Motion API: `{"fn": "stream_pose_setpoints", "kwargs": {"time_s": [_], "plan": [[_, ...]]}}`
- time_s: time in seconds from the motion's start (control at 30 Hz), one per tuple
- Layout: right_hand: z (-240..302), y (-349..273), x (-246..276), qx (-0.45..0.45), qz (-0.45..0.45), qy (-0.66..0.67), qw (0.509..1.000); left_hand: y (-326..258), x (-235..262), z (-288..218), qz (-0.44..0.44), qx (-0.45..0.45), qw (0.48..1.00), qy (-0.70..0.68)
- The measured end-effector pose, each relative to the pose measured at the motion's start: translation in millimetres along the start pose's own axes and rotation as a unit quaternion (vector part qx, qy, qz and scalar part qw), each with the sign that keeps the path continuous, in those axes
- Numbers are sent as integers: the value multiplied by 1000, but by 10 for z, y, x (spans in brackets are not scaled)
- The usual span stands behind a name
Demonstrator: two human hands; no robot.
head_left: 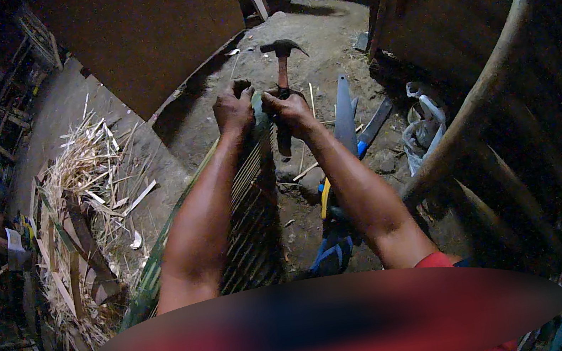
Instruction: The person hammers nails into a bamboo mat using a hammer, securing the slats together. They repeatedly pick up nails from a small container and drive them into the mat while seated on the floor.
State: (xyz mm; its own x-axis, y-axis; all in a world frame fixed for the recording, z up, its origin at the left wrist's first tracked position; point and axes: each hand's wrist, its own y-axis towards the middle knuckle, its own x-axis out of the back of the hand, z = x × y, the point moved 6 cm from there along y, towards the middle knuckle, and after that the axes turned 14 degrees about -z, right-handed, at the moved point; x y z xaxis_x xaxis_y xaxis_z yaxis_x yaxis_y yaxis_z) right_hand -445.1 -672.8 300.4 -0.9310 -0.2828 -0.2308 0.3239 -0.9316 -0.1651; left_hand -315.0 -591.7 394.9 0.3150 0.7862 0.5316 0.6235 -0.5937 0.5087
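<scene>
My right hand (291, 111) is closed round the wooden handle of a claw hammer (282, 75). The hammer's dark head points away from me, and the handle's lower end sticks out below my fist. Close beside it, my left hand (234, 112) is closed with the fingers pinched together; what they hold, if anything, is hidden. Between both hands is the far end of a green bamboo piece (257, 104). From there a slatted bamboo frame (247, 180) of thin, closely set strips runs back toward me under my left forearm.
A heap of bamboo shavings (90, 173) lies at left. A handsaw (344, 116), a blue-handled blade (376, 126) and a crumpled plastic bag (422, 119) are on the dirt floor at right. Brown panels (146, 36) stand ahead. A curved pole (490, 81) rises at right.
</scene>
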Motion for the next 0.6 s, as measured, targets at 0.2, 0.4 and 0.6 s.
{"fn": "stream_pose_setpoints", "kwargs": {"time_s": [0.2, 0.4, 0.6], "plan": [[51, -5, 273, 8, -55, -122, 991, -139, -174, 1, 44, 2, 999, 22], [248, -578, 802, 161, -147, -328, 919, -177, -249, -54, 85, -78, 993, -20], [629, -1370, 853, 318, -58, -355, 877, -173, -329, -19, 91, -154, 984, -9]]}}
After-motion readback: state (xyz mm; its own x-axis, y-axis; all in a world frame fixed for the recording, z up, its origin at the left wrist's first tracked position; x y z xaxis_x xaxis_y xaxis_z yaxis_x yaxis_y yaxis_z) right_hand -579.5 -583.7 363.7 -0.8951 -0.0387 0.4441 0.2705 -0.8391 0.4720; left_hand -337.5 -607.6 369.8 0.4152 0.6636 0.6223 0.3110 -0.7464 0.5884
